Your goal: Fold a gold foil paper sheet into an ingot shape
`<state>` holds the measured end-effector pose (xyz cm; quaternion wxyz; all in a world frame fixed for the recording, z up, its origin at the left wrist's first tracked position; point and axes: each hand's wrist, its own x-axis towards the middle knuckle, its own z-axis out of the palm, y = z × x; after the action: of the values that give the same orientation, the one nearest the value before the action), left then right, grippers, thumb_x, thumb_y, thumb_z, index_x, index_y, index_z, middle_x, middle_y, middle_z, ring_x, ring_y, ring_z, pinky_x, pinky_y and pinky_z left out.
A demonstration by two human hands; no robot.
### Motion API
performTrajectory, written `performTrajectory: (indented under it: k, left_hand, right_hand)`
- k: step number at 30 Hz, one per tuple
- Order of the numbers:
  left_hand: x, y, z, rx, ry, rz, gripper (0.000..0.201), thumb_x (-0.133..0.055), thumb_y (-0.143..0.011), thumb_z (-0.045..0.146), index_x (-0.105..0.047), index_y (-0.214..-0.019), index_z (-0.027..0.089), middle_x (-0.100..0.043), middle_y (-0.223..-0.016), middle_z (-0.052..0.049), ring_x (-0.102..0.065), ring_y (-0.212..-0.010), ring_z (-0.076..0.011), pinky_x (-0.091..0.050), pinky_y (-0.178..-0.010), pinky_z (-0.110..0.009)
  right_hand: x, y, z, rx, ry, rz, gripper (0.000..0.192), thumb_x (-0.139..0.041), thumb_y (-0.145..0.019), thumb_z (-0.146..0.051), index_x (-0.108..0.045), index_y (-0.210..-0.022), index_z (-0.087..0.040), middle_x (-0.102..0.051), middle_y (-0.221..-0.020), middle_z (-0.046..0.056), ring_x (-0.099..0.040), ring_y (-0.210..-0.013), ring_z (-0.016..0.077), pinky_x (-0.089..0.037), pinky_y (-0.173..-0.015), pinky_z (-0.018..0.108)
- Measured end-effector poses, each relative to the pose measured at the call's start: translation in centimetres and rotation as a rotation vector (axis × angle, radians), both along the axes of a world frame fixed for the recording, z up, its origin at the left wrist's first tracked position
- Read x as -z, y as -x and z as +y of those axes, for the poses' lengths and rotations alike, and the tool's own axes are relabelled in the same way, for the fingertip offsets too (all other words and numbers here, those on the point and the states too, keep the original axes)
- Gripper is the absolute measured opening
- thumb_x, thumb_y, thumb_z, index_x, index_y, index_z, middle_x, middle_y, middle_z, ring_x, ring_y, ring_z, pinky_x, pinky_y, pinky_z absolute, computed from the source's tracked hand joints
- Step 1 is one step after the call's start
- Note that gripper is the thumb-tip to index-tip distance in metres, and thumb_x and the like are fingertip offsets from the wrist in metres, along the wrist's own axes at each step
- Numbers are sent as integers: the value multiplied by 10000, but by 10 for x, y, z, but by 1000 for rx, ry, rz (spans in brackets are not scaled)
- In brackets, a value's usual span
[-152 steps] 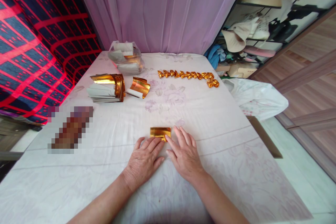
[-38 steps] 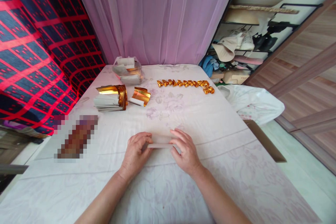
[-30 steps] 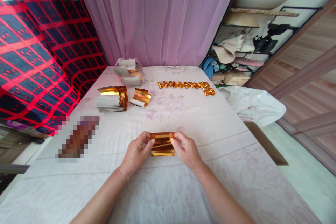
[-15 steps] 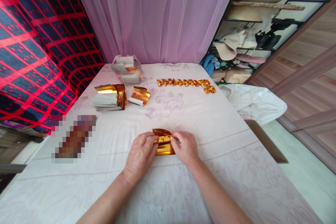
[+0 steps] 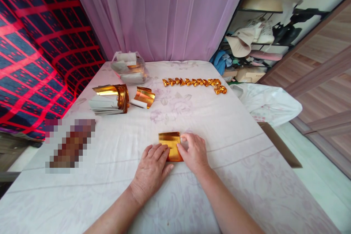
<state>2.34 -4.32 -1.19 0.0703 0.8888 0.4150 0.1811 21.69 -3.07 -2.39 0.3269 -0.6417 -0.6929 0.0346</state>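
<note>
A sheet of shiny gold foil paper (image 5: 173, 139) lies on the table in front of me, looking smooth and fairly flat, with a darker band along its far edge. My left hand (image 5: 153, 166) rests palm down with its fingers stretched out, the fingertips on the left part of the foil. Beside the right edge is my right hand (image 5: 194, 150); its thumb touches the foil, while the bent index finger stands apart from the thumb. Further off, a stack of gold foil paper (image 5: 109, 102) with pale backs sits next to a loose curled foil sheet (image 5: 145, 97).
Several folded gold foil pieces (image 5: 192, 82) form a bent row at the far right. A clear plastic bag (image 5: 128, 69) with more paper stands at the back left. A blurred-out object (image 5: 72, 144) lies left. Beyond the table's right edge are a white bag (image 5: 271, 104) and shelves.
The raised fold in the foil has been laid down. My left hand has flattened and slid slightly towards me; my right hand's pinch has loosened. The camera view has shifted a little.
</note>
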Motion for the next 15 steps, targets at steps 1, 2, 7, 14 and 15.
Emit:
performTrajectory:
  k: [1,2,7,14,15]
  left_hand:
    - [0,0,-1,-2,1,3,379,-524,-941,370,-583,-1263,181,-635,-1265,-120,-557,-1195,-301,-389,-1043,-527]
    - [0,0,-1,-5,2,4,375,-523,-941,361,-581,-1266,183,-636,-1266,-116,-556,-1197,-298,-382,-1047,-526]
    - [-1,0,0,-17,8,9,345,-506,-948,310,-581,-1262,189,-646,-1263,-104,-561,-1184,-290,-358,-1055,-531]
    - [-4,3,4,-13,58,-18,321,-517,-944,309,-602,-1240,218,-662,-1232,-88,-584,-1148,-270,-351,-1066,-520]
    - [-4,3,5,-14,64,-20,321,-516,-944,311,-603,-1239,216,-662,-1233,-89,-584,-1149,-271,-355,-1062,-521]
  right_hand:
    - [-1,-1,0,-21,7,-5,95,-576,-844,-189,-605,-929,-219,-661,-878,31,-576,-863,213,-362,-799,347]
    - [-2,-1,0,-49,18,-13,61,-579,-851,-185,-614,-883,-224,-658,-874,28,-573,-864,211,-363,-793,346]
    - [-8,-6,0,-162,42,-22,111,-595,-865,-165,-675,-850,-240,-661,-900,22,-570,-866,205,-375,-768,349]
    - [-5,-22,0,-269,71,62,330,-476,-785,-39,-707,-906,-242,-668,-947,34,-593,-889,194,-459,-801,356]
    - [-5,-25,0,-295,85,70,378,-455,-749,-10,-705,-912,-242,-667,-956,32,-597,-893,191,-469,-807,355]
